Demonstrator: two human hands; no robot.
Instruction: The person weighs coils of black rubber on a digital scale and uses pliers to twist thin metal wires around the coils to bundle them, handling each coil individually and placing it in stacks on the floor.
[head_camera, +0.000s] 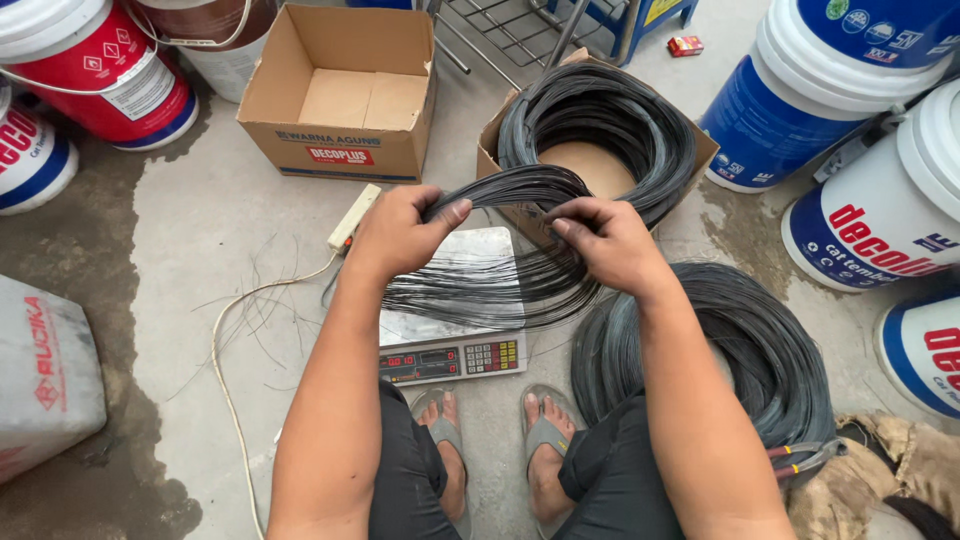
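Both hands grip a small bundle of black wire (480, 260) just above the scale (452, 340); left hand (395, 235) and right hand (610, 240) closed round it; springy loops could slip loose and tangle; stray ends may prick fingers

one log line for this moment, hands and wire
left hand: grips wire bundle | right hand: grips same bundle | bundle: over scale | wire coil: in box
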